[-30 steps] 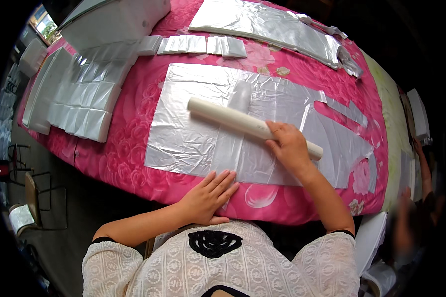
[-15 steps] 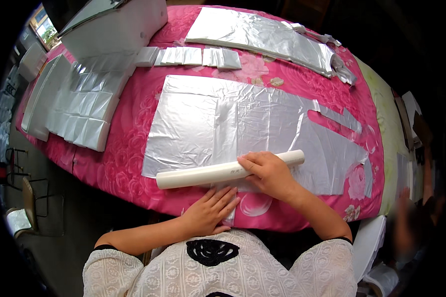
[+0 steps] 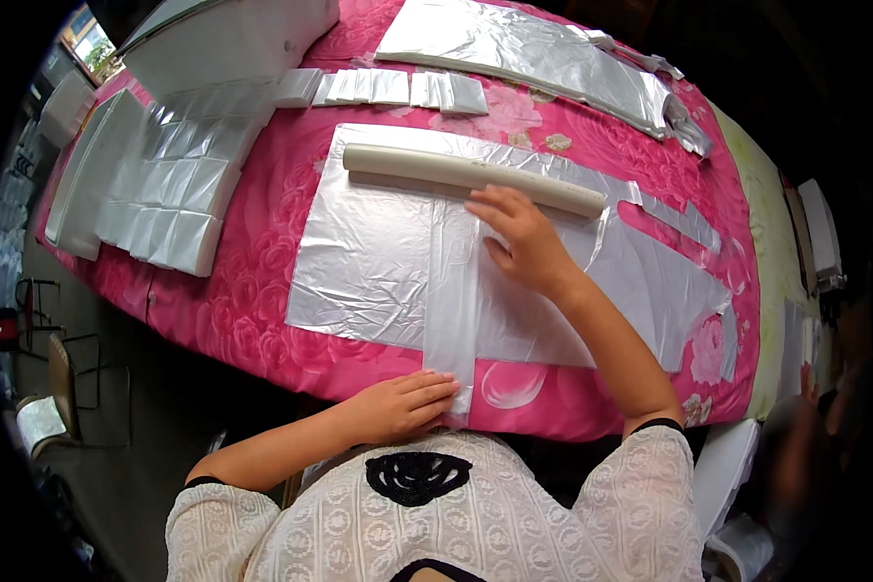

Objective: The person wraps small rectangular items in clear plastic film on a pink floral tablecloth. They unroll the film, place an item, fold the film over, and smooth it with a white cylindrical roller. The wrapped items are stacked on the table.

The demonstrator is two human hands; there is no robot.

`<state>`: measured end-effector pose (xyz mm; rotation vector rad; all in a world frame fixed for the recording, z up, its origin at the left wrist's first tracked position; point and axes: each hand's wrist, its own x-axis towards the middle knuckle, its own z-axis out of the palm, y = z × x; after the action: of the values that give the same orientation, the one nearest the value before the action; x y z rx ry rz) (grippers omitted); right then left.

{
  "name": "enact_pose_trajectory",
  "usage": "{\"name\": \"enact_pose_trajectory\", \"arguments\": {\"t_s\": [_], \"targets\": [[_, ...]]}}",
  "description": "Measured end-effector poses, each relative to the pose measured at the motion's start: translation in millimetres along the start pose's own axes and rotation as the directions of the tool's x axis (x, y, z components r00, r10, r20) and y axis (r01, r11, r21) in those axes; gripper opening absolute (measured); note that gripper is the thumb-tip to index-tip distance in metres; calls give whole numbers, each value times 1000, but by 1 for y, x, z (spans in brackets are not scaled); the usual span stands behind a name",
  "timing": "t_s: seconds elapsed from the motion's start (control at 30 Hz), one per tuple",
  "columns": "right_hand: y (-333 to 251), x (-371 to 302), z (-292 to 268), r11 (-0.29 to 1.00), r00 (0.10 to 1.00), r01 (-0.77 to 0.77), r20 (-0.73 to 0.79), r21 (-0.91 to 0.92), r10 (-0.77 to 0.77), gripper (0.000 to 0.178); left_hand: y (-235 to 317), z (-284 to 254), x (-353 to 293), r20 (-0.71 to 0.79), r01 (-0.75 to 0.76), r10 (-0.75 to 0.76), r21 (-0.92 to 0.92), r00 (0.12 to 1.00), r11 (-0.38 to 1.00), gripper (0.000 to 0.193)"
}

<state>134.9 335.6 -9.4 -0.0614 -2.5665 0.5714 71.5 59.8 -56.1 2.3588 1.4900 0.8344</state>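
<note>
A white plastic tube (image 3: 407, 167) lies across the far part of a silvery, translucent plastic bag (image 3: 359, 272) spread on the table. Just on the near side of the tube is my right hand (image 3: 526, 242), fingers apart and holding nothing; whether its fingertips touch the tube I cannot tell. A narrow folded plastic strip (image 3: 449, 310) runs over the bag toward me and past its near edge. Down at the strip's near end, my left hand (image 3: 403, 403) rests flat on it with fingers stretched out.
Stacked plastic bags (image 3: 514, 58) lie at the back. Small folded packets (image 3: 364, 85) form a row beyond the bag; more packets (image 3: 179, 199) lie at left beside a white box (image 3: 228, 48). A pink floral cloth (image 3: 252, 281) covers the table. A chair (image 3: 60, 388) stands lower left.
The tube has rolled away from me across the bag, and my right hand has moved forward and come off its top. The strip now lies flat; my left hand stays at the near edge.
</note>
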Motion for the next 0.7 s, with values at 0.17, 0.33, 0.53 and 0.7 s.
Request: {"name": "enact_pose_trajectory", "arguments": {"t_s": [0.17, 0.33, 0.53, 0.7], "targets": [[-64, -67, 3, 962, 910, 68, 378, 266, -169, 47, 0, -5, 2, -93, 6, -9, -27, 996, 1000, 21], [-76, -78, 12, 980, 961, -5, 271, 200, -51, 40, -10, -21, 10, -227, -6, -62, -287, 972, 958, 39], [-70, -75, 24, 967, 994, -81, 92, 240, 61, 29, -33, -57, 33, 16, 150, -150, -13, 989, 989, 77], [-61, -73, 17, 973, 990, -127, 81, 191, 114, 27, -46, -37, 33, -104, 268, -261, 58, 960, 962, 64]]}}
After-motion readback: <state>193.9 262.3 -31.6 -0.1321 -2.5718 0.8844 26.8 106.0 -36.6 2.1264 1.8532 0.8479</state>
